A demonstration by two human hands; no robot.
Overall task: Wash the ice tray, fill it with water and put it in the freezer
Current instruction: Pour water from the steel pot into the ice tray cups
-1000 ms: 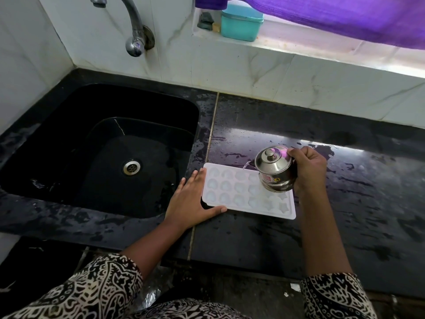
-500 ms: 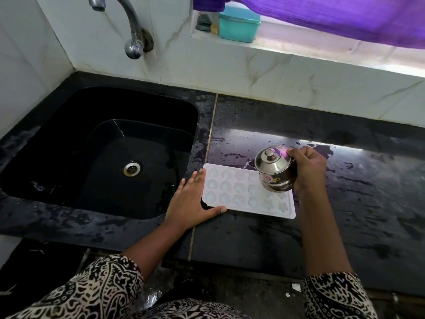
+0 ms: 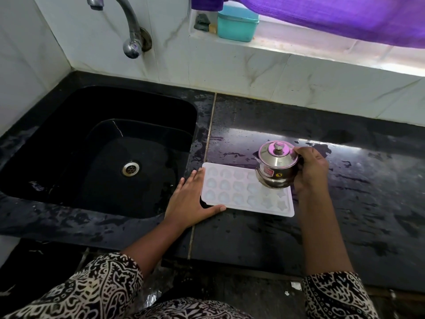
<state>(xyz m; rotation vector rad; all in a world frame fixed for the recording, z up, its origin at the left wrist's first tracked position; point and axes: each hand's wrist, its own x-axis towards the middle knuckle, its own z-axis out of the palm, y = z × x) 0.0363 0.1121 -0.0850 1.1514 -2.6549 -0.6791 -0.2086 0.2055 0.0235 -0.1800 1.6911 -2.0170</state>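
**Ice tray on worktop, steel pot held above it**

The white rectangular plastic ice tray (image 3: pixel 243 192), moulded with rows of shaped cavities, is lying flat on the wet black stone worktop (image 3: pixel 356 203), just to the right of the black sink (image 3: pixel 103 146). Its left end is sitting close to the sink rim.

The left-hand grip (image 3: pixel 190 201) is lying open and flat. Its straight fingers are pressing against the left short edge of the tray, and its thumb is running along the near edge.

The right-hand grip (image 3: pixel 310 169) is curling round the side of a small lidded stainless-steel pot (image 3: pixel 277 166) and holding it over the far right part of the tray. Whether the pot base is touching the tray cannot be told.

A chrome tap (image 3: pixel 131 31) is projecting from the white wall above the sink. A teal box (image 3: pixel 238 24) is standing on the sill beneath a purple cloth (image 3: pixel 345 17).
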